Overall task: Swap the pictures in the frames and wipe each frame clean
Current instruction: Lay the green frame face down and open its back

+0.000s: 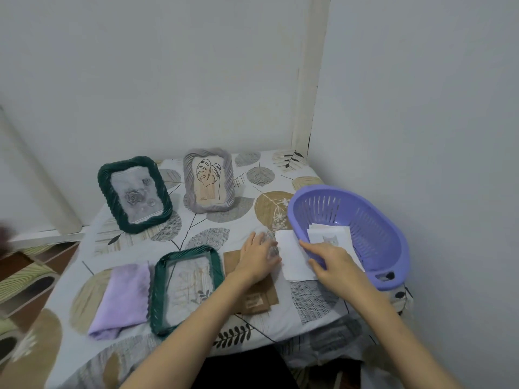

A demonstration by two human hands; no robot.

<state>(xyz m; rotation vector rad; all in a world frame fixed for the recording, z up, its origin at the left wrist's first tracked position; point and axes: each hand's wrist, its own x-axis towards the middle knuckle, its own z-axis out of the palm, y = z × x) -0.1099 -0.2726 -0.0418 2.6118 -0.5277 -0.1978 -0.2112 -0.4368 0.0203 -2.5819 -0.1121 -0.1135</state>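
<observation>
A white sheet (293, 255), blank side up, lies on the table between the two hands, its right edge at the rim of the purple basket (373, 237). The right hand (334, 261) rests on the sheet's right side with fingers loosely curled; whether they pinch the paper cannot be told. The left hand (259, 255) lies flat with fingers straight and slightly apart, pressing on a brown backing board (259, 293) just left of the sheet. The board carries a small pale label whose print is too blurred to read. Left of it lies a dark green frame (185, 289) face up, and beside that a folded lilac cloth (123, 300). Farther back stand another green frame with a rose picture (134, 193) and a grey frame with a leaf drawing (209, 182). More pictures lie in the basket. A leaf-patterned tablecloth (222, 223) covers the table.
</observation>
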